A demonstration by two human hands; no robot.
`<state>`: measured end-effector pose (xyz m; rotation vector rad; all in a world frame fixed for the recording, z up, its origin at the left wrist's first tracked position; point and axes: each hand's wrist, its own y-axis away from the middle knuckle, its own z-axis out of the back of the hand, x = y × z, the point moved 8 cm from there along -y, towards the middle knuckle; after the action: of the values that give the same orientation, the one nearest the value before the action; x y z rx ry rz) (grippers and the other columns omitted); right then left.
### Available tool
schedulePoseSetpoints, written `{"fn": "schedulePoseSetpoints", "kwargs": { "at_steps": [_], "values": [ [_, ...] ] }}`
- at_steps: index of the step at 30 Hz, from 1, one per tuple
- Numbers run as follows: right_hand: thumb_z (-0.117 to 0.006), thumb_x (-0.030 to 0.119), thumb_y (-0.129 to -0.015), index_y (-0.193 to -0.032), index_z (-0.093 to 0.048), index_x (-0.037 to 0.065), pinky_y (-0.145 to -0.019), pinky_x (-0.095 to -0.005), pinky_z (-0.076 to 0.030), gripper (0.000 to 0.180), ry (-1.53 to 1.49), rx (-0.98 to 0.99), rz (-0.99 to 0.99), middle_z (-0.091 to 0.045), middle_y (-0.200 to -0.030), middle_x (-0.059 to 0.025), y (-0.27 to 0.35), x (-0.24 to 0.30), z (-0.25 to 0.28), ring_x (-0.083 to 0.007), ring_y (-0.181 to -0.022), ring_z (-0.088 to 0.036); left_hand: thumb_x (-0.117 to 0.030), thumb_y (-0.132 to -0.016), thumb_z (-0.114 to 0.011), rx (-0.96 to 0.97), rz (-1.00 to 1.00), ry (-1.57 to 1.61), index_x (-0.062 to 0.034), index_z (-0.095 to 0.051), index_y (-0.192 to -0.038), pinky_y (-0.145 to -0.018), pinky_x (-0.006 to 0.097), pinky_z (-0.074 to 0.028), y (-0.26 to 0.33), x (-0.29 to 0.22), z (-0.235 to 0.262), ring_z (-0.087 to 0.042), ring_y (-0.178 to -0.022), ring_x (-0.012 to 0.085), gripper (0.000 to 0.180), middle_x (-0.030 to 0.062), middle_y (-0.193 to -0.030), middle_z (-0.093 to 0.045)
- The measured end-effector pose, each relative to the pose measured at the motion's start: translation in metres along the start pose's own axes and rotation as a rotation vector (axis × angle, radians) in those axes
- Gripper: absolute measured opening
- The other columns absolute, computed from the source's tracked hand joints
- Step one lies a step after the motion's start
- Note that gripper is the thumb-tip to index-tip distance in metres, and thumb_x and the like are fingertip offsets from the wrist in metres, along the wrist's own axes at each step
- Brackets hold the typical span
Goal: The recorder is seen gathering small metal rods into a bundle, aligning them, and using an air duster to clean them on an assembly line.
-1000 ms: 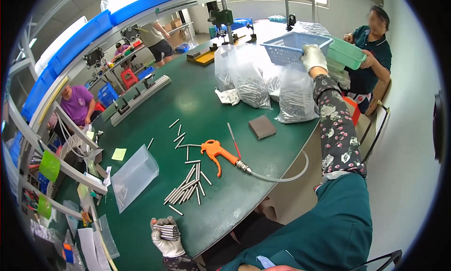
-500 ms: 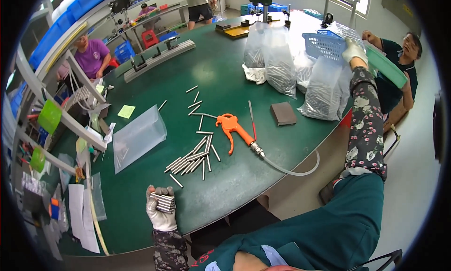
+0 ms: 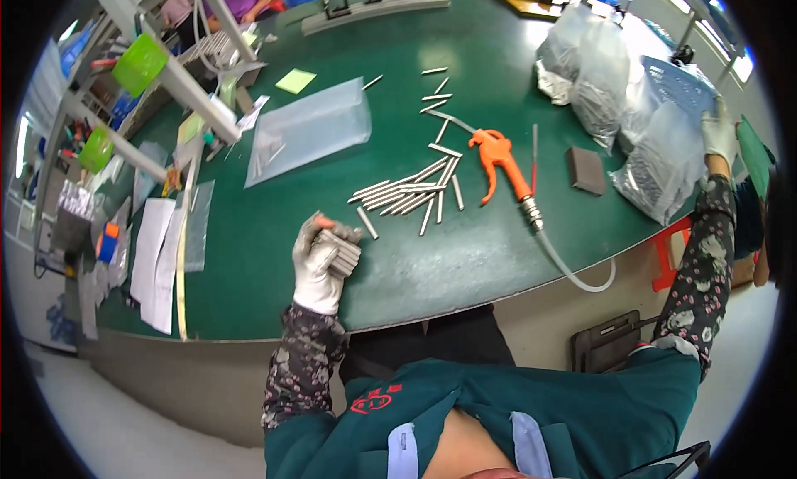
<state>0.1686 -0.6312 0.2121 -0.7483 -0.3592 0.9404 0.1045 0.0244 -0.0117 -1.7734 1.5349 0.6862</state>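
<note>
In a pale glove, my left hand [image 3: 317,267] is closed round a bundle of short metal pins [image 3: 339,253] above the near edge of the green table. More loose metal pins [image 3: 407,193] lie in a heap just beyond it, with several strung out farther back. Far to the right, my gloved right hand [image 3: 719,139] has its fingers stretched upward at the side of a blue plastic basket [image 3: 679,85]. A green tray [image 3: 754,151] is just right of that hand. Whether the fingers touch the basket is hard to make out.
An orange air blow gun [image 3: 498,159] with a clear hose lies mid-table, beside a thin red-handled tool [image 3: 534,168] and a brown block [image 3: 586,170]. Filled plastic bags [image 3: 656,172] stand at the right. A flat plastic bag [image 3: 311,134] lies left, near a metal rack [image 3: 178,80].
The view has swung down and left, so the table sits higher and farther right. My right hand has come lower beside the basket. My left hand still holds the pins, now turned at an angle.
</note>
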Motion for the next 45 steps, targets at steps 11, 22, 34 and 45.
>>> {"fn": "schedulePoseSetpoints", "kwargs": {
  "at_steps": [11,22,34,45],
  "values": [
    [-0.053,0.013,-0.069,-0.091,-0.053,0.004,-0.062,-0.0348,-0.045,0.023,-1.339,0.853,0.792,-0.056,-0.069,-0.0120,0.342,0.359,0.135,-0.0272,-0.069,-0.057,0.005,-0.067,-0.061,0.436,-0.120,-0.704,-0.0093,-0.040,-0.118,-0.069,0.022,-0.046,0.020,0.017,-0.017,-0.054,-0.078,0.0110,0.057,0.0042,-0.087,-0.054],
    [-0.064,0.010,-0.065,-0.097,-0.051,0.004,-0.057,-0.0185,-0.038,0.035,-1.526,1.370,0.457,-0.042,-0.066,0.0027,0.393,0.414,0.116,-0.0051,-0.060,-0.039,0.002,-0.065,-0.068,0.476,-0.068,-0.709,-0.0251,0.004,-0.135,-0.073,0.023,-0.044,0.017,0.015,-0.014,-0.053,-0.080,0.0112,0.103,0.0039,-0.091,-0.052],
    [-0.061,0.007,-0.065,-0.100,-0.050,0.002,-0.058,-0.0230,-0.043,0.037,-1.612,1.306,0.458,-0.048,-0.064,-0.0027,0.395,0.419,0.108,-0.0091,-0.060,-0.048,0.000,-0.063,-0.071,0.510,-0.097,-0.665,-0.0227,0.005,-0.134,-0.078,0.025,-0.044,0.019,0.008,-0.014,-0.053,-0.086,0.0145,0.107,0.0086,-0.099,-0.050],
    [-0.062,0.008,-0.066,-0.097,-0.051,0.001,-0.058,-0.0214,-0.043,0.033,-1.612,1.240,0.442,-0.049,-0.065,-0.0026,0.392,0.420,0.110,-0.0081,-0.059,-0.046,-0.002,-0.062,-0.073,0.410,0.029,-0.577,-0.0117,-0.038,-0.116,-0.079,0.024,-0.046,0.015,0.014,0.002,-0.054,-0.086,0.0115,0.065,0.0031,-0.099,-0.052]
  ]
}}
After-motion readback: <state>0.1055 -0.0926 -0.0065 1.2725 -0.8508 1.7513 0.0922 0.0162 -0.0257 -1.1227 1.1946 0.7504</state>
